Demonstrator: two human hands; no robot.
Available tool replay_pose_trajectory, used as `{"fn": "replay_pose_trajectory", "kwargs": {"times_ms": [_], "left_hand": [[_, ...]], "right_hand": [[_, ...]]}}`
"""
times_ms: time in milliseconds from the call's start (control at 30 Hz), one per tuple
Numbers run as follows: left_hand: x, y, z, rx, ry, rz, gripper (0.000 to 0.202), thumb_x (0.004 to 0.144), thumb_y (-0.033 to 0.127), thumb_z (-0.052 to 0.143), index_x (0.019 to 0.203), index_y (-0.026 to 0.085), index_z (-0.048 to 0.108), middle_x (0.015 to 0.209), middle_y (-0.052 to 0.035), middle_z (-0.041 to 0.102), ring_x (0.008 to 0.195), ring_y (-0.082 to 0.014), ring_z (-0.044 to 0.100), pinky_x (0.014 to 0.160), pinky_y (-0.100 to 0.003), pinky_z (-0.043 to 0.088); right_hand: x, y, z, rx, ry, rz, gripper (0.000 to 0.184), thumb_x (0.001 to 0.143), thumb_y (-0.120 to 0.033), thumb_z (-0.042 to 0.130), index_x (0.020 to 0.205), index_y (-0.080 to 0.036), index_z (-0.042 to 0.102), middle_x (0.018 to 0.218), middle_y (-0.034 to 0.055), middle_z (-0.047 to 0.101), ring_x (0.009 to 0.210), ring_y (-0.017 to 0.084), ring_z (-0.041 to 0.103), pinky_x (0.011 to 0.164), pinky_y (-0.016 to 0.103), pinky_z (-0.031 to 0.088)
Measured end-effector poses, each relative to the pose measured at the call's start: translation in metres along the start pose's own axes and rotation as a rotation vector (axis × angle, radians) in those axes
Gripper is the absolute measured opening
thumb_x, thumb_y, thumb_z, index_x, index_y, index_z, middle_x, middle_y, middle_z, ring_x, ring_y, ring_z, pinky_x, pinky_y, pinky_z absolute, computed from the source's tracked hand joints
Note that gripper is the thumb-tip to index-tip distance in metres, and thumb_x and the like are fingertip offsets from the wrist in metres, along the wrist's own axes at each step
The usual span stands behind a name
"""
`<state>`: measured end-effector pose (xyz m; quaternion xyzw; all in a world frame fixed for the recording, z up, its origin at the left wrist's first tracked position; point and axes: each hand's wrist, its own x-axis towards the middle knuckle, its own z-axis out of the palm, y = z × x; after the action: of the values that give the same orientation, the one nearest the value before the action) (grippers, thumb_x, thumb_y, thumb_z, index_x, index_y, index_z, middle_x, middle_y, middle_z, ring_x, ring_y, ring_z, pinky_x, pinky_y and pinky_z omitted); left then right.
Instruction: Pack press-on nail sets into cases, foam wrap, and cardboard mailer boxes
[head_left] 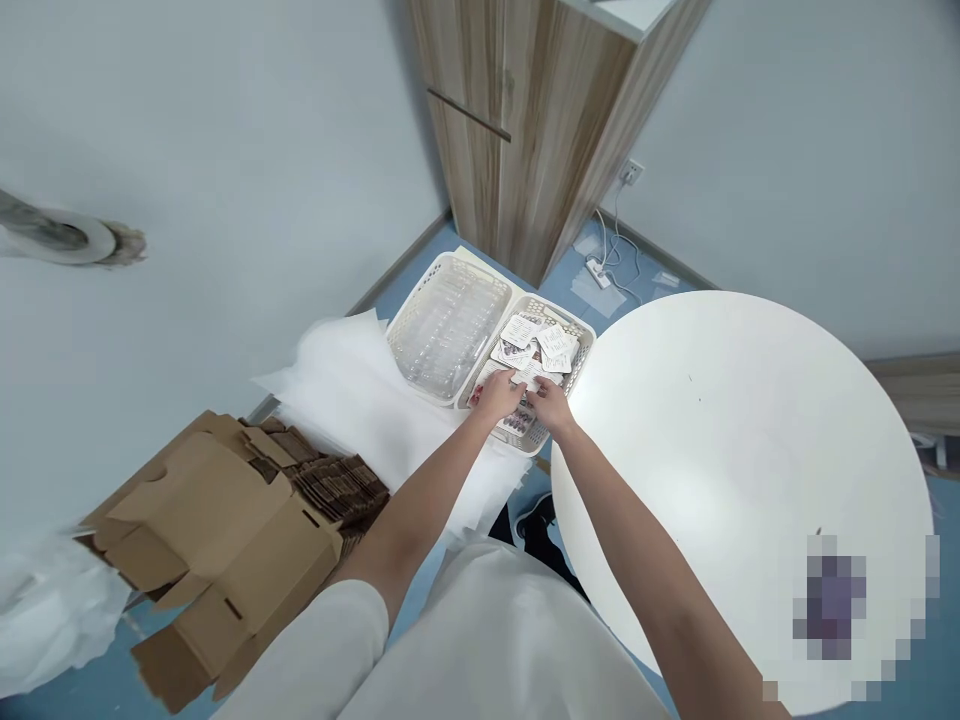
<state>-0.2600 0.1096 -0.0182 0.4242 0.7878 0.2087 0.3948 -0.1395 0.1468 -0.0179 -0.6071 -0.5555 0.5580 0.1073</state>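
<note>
Both of my hands reach into the right white plastic basket (531, 443), which holds several small white printed cards or flat packets (556, 342). My left hand (501, 395) has its fingers curled at the near edge of one white printed card (534, 374). Facing it, my right hand (550, 403) pinches at the same card, the fingertips of both hands almost meeting. Some pieces with reddish and purple pictures (516, 420) lie below the hands. My fingers partly hide the card's near edge.
A second white basket (395, 335) adjoins on the left, holding clear plastic pieces (451, 325). White foam sheeting (352, 385) and flattened brown cardboard boxes (232, 520) lie left. At right stands a round white table (720, 430). Behind are a wooden cabinet (517, 120) and a power strip (598, 273).
</note>
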Motion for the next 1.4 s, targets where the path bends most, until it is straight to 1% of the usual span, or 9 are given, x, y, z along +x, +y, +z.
{"fn": "replay_pose_trajectory", "kwargs": {"times_ms": [200,433,600,767,900,1000,1100,1233,1400], "left_hand": [[0.004,-0.008,0.004,-0.07,0.074,0.021,0.034,0.074,0.028,0.056,0.105,0.014,0.053,0.101,-0.0089,0.06,0.088,-0.0165,0.056,0.077,-0.026,0.04],[-0.011,-0.012,-0.005,-0.111,0.141,0.004,0.017,0.071,0.018,0.056,0.088,0.018,0.056,0.079,-0.0016,0.062,0.071,-0.0123,0.057,0.065,-0.023,0.042],[-0.035,-0.007,-0.007,-0.212,0.225,0.063,0.017,0.068,0.018,0.056,0.085,0.017,0.054,0.074,-0.0001,0.059,0.062,-0.0095,0.055,0.062,-0.022,0.043],[-0.079,0.015,0.004,-0.303,0.224,0.159,0.02,0.065,0.022,0.058,0.083,0.016,0.054,0.072,0.0009,0.056,0.057,-0.0082,0.053,0.06,-0.022,0.043],[-0.129,0.044,0.034,-0.329,0.103,0.225,0.022,0.065,0.025,0.059,0.085,0.016,0.055,0.076,-0.0001,0.057,0.055,-0.008,0.053,0.057,-0.022,0.043],[-0.167,0.067,0.07,-0.332,-0.017,0.272,0.023,0.066,0.027,0.059,0.086,0.017,0.056,0.079,-0.0011,0.057,0.058,-0.0089,0.055,0.056,-0.022,0.044],[-0.194,0.084,0.11,-0.316,-0.126,0.3,0.02,0.067,0.026,0.058,0.085,0.017,0.057,0.079,-0.001,0.056,0.06,-0.0093,0.056,0.058,-0.022,0.045],[-0.215,0.099,0.152,-0.277,-0.258,0.317,0.018,0.068,0.022,0.056,0.085,0.016,0.058,0.077,-0.0014,0.057,0.06,-0.0093,0.055,0.058,-0.023,0.045],[-0.226,0.12,0.173,-0.167,-0.41,0.379,0.015,0.068,0.022,0.055,0.081,0.016,0.062,0.075,-0.0022,0.06,0.062,-0.0104,0.054,0.059,-0.023,0.044]], "right_hand": [[-0.003,-0.002,0.005,0.062,0.04,0.08,0.05,0.064,-0.024,0.057,0.112,-0.013,0.05,0.09,0.0069,0.059,0.079,0.015,0.056,0.071,0.029,0.045],[-0.033,-0.014,0.006,0.244,-0.03,0.164,0.044,0.061,-0.022,0.062,0.104,-0.013,0.053,0.083,0.0056,0.056,0.068,0.013,0.055,0.063,0.028,0.046],[-0.065,-0.016,-0.007,0.276,-0.053,0.047,0.044,0.063,-0.023,0.06,0.105,-0.014,0.052,0.082,0.005,0.059,0.07,0.014,0.056,0.064,0.027,0.046],[-0.107,0.007,-0.043,0.286,-0.04,-0.097,0.043,0.066,-0.027,0.056,0.107,-0.02,0.049,0.1,0.0055,0.056,0.074,0.012,0.056,0.065,0.027,0.045],[-0.154,0.047,-0.089,0.346,-0.006,-0.165,0.054,0.066,-0.028,0.056,0.117,-0.024,0.038,0.11,0.0058,0.051,0.074,0.012,0.058,0.066,0.029,0.046],[-0.192,0.087,-0.126,0.402,0.02,-0.155,0.059,0.067,-0.03,0.056,0.121,-0.025,0.033,0.107,0.0061,0.052,0.075,0.013,0.059,0.071,0.032,0.047],[-0.222,0.131,-0.159,0.446,0.074,-0.111,0.057,0.067,-0.032,0.055,0.12,-0.025,0.036,0.097,0.0039,0.055,0.072,0.014,0.06,0.073,0.033,0.046],[-0.244,0.176,-0.19,0.449,0.102,-0.075,0.042,0.067,-0.036,0.056,0.107,-0.023,0.05,0.087,0.0021,0.057,0.073,0.014,0.059,0.073,0.032,0.045],[-0.256,0.195,-0.213,0.391,0.136,-0.106,0.037,0.064,-0.038,0.058,0.098,-0.021,0.057,0.091,0.0025,0.057,0.07,0.012,0.054,0.065,0.029,0.045]]}}
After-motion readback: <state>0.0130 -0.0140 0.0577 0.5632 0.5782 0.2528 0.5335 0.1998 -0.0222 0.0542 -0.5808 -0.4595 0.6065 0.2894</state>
